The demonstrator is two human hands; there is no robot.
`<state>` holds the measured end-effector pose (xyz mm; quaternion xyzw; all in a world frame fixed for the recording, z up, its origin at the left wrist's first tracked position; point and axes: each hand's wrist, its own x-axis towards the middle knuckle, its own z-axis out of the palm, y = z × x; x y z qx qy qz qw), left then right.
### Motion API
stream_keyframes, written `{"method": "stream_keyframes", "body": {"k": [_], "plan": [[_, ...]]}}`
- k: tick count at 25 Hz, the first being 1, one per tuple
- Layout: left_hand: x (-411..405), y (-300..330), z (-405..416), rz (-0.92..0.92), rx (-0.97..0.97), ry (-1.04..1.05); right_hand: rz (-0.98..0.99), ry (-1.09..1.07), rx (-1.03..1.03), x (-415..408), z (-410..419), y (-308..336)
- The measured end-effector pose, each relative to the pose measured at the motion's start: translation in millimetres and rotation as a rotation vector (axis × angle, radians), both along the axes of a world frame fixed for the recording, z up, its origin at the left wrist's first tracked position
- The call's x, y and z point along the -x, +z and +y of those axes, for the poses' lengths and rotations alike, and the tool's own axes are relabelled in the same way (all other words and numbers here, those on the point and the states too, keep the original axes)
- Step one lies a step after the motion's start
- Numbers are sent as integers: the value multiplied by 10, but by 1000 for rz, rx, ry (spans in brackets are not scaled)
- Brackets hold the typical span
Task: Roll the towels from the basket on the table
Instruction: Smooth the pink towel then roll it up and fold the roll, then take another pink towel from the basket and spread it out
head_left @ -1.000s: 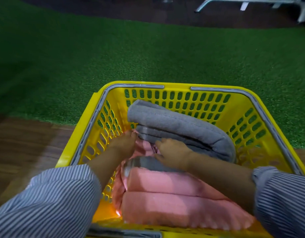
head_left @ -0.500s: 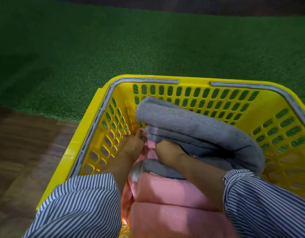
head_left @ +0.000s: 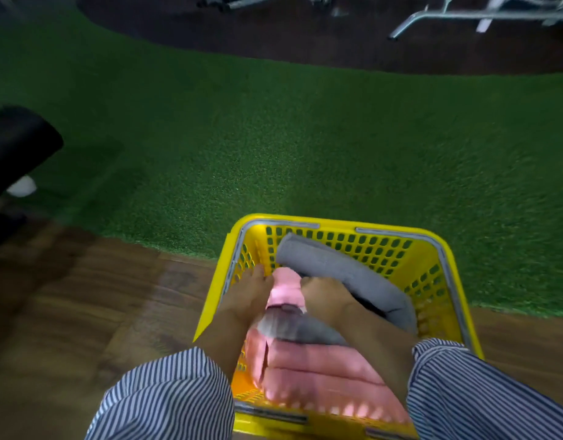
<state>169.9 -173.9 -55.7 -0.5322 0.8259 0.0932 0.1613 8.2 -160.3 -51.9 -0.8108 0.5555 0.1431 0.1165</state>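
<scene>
Two hands are down in the yellow basket [head_left: 346,224], which sits on a wooden surface [head_left: 83,312] at the near right of the scene. Green turf [head_left: 273,138] runs along the far side of the wood.

Left hand [head_left: 246,300]: inside the basket by its left wall, fingers stretched out and held together, lying along the left side of a pink towel [head_left: 286,289] that sticks up in the middle. Whether it actually grips the pink towel, cannot tell.

Right hand [head_left: 326,300]: just right of that pink towel, fingers curled down and tucked under the folded grey towel [head_left: 337,268]. Fingertips are hidden, so clamp state can't be confirmed.

The grey towel lies diagonally from far left to near right, on top of the stack. A second grey piece [head_left: 292,325] shows between the forearms, motion-blurred. More pink folded towels [head_left: 321,369] fill the near part of the basket.

Striped sleeves [head_left: 165,398] cover both arms up to the forearms.

Far right: metal frame legs [head_left: 464,15] on a dark floor. Far left: a black padded object [head_left: 16,144].
</scene>
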Motion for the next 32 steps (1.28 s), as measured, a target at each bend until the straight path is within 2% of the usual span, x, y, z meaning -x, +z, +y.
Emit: {"method": "stream_keyframes", "body": {"k": [6, 14, 18, 21, 23, 26, 29, 32], "plan": [[37, 1959, -73, 42, -3, 0, 2, -17, 57, 171, -83, 1931], [196, 4093, -309, 160, 101, 84, -108, -120, 156, 311, -301, 3994], [206, 4978, -394, 303, 178, 113, -158, -135, 241, 371, -462, 4796], [211, 5560, -334, 500, 215, 135, -180, -140, 273, 374, -433, 5350], [229, 5878, -245, 644, 232, 152, -289, -164, 336, 370, -282, 5655], [273, 6312, -95, 819, 225, 199, -697, -234, 377, 321, 86, 5948], [366, 6676, 18, 901, 186, 217, -857, -178, 267, 213, 345, 6068], [403, 6912, 24, 908, 167, 222, -1053, -235, 351, 174, 382, 6161]]}}
